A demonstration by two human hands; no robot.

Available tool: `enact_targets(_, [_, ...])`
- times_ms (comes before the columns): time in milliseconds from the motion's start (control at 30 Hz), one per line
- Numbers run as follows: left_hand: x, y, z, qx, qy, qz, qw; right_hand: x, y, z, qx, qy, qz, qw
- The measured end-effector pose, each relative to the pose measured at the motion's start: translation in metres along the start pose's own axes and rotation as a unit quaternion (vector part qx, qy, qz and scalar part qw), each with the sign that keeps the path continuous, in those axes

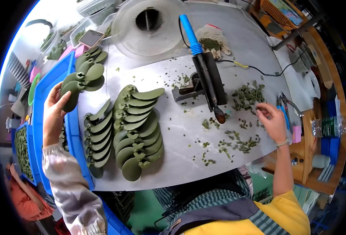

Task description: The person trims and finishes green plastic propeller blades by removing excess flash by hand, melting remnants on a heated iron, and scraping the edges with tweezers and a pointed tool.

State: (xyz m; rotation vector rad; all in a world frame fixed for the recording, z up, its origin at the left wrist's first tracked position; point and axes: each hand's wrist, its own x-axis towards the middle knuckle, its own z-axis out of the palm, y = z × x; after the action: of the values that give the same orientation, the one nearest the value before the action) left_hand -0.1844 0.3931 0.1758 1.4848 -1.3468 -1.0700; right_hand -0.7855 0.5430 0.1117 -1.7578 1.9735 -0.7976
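My left hand (54,111) is closed on an olive-green plastic piece with rounded blades, like a propeller (91,74), raised above the edge of the blue tray. My right hand (272,120) has its fingertips pinched together at the edge of a pile of small green bits (248,96); what is between them is too small to make out. Between my hands, overlapping rows of similar green bladed pieces (141,133) lie on the table. A soldering iron with a blue handle (188,29) rests on a dark stand, its brown tip (219,115) pointing toward me.
Blue trays (72,129) line the left side. At the back are a large clear round lid (147,23), a work glove (214,37) and a phone (91,38). Pliers (284,107) and a plastic bottle (329,127) lie right. A black cable (266,73) crosses the table. Another person's arm (26,188) shows lower left.
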Motion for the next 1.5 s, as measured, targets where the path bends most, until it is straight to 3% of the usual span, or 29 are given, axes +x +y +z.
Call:
enact_targets(100, [-0.062, 0.026, 0.013, -0.055, 0.039, 0.004, 0.998, -0.010, 0.000, -0.002, 0.183, -0.011, 0.084, 0.979])
enact_targets(200, [-0.123, 0.026, 0.027, -0.070, 0.073, 0.008, 0.995, -0.016, -0.018, -0.008, 0.274, -0.022, 0.138, 0.952])
enact_targets(300, [-0.188, 0.022, 0.064, -0.064, 0.088, -0.011, 0.994, -0.023, -0.037, -0.008, 0.312, -0.040, 0.135, 0.940])
enact_targets(400, [-0.221, 0.027, 0.125, -0.163, 0.028, -0.073, 0.983, -0.026, -0.067, -0.003, 0.323, -0.059, 0.091, 0.940])
enact_targets(600, [-0.231, 0.001, 0.196, -0.281, -0.039, -0.144, 0.948, -0.028, -0.105, 0.010, 0.157, -0.033, -0.047, 0.986])
enact_targets(933, [-0.231, -0.009, 0.222, -0.271, -0.059, -0.152, 0.949, -0.020, -0.123, 0.036, -0.014, 0.015, -0.182, 0.983])
enact_targets(1133, [-0.233, -0.016, 0.227, -0.259, -0.049, -0.145, 0.954, -0.011, -0.127, 0.047, -0.113, 0.018, -0.225, 0.968])
enact_targets(1500, [-0.231, -0.020, 0.232, -0.275, -0.047, -0.147, 0.949, -0.005, -0.131, 0.056, -0.157, 0.002, -0.228, 0.961])
